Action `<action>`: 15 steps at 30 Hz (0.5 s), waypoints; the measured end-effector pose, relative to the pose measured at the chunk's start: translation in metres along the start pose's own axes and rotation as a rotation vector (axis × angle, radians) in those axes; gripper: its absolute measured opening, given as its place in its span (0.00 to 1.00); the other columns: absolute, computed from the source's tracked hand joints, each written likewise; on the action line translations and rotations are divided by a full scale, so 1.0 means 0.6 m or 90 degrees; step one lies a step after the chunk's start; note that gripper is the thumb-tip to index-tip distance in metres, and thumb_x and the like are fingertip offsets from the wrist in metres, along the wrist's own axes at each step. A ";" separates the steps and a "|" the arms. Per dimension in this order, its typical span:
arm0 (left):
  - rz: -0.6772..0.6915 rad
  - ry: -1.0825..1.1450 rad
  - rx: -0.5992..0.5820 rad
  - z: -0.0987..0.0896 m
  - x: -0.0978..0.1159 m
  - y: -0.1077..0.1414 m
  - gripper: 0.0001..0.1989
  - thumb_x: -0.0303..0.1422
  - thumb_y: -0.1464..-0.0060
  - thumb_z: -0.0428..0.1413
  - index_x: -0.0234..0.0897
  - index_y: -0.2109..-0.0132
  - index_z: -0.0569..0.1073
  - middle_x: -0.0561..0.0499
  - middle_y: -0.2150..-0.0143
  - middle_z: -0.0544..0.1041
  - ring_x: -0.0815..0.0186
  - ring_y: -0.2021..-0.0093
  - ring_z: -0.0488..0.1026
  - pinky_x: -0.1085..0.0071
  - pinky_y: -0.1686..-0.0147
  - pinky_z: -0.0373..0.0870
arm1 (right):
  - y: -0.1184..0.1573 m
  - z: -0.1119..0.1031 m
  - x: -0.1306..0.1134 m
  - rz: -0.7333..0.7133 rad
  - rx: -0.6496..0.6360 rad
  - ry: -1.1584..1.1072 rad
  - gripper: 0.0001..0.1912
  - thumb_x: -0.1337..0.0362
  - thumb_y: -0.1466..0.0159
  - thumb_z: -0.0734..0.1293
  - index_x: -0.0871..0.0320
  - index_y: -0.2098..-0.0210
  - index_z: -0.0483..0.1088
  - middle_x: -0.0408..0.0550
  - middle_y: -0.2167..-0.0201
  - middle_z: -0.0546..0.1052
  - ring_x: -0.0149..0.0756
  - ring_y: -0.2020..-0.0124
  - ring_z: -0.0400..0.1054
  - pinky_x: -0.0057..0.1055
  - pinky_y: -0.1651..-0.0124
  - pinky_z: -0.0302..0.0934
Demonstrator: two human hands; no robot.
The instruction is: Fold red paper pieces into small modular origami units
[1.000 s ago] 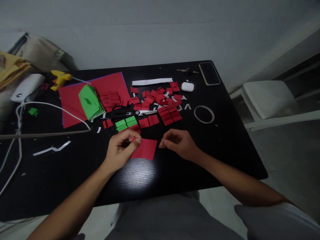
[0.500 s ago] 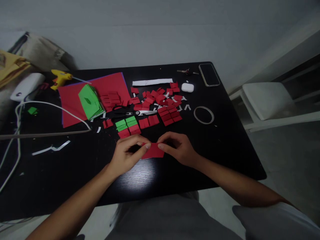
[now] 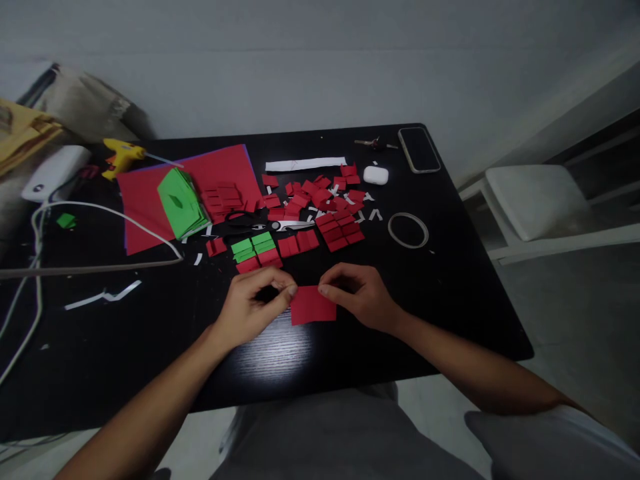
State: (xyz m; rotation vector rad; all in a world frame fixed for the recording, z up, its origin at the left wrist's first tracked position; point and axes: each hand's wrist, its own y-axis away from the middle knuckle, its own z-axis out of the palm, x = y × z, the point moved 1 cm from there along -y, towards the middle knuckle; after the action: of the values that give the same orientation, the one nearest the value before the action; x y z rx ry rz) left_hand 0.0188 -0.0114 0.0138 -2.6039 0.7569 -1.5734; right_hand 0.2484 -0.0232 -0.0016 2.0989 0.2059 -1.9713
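Remote notes: the right hand (image 3: 363,300) had come in to the red card (image 3: 314,311), so I had its top edge steadied from two sides. Left hand (image 3: 253,307) pinched the upper left corner; the right fingers gripped further along. The card was above the near tabletop (image 3: 450,300), thin, matte, oblong, faintly creased down the middle. Beyond: ridged green folds (image 3: 253,247), metal scissors (image 3: 293,226), glossy dark wood grain under glare.
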 end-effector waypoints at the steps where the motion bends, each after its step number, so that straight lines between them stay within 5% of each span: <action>1: 0.002 0.000 -0.001 -0.001 0.000 0.000 0.04 0.27 0.39 0.60 0.36 0.64 0.77 0.55 0.71 0.78 0.73 0.72 0.74 0.79 0.69 0.70 | 0.000 0.000 0.001 0.003 -0.002 -0.004 0.06 0.60 0.38 0.74 0.57 0.67 0.78 0.44 0.70 0.79 0.33 0.69 0.72 0.29 0.65 0.65; 9: -0.078 0.073 0.019 0.002 -0.006 -0.001 0.04 0.29 0.39 0.61 0.36 0.64 0.78 0.55 0.73 0.76 0.73 0.73 0.72 0.79 0.69 0.69 | -0.009 0.000 0.002 0.038 -0.013 -0.059 0.08 0.59 0.38 0.74 0.57 0.66 0.79 0.43 0.70 0.79 0.32 0.68 0.71 0.29 0.62 0.66; 15: -0.174 0.176 0.092 0.002 -0.009 -0.005 0.06 0.33 0.40 0.62 0.36 0.65 0.79 0.55 0.73 0.75 0.73 0.73 0.69 0.78 0.71 0.67 | -0.014 -0.009 0.009 0.096 -0.043 -0.243 0.12 0.61 0.33 0.68 0.54 0.53 0.81 0.46 0.61 0.81 0.34 0.61 0.75 0.30 0.59 0.70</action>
State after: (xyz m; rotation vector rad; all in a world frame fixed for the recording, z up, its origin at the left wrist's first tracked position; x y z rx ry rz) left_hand 0.0188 -0.0065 0.0095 -2.5009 0.2838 -2.0052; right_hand 0.2514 -0.0138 -0.0077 1.6058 0.0381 -2.1865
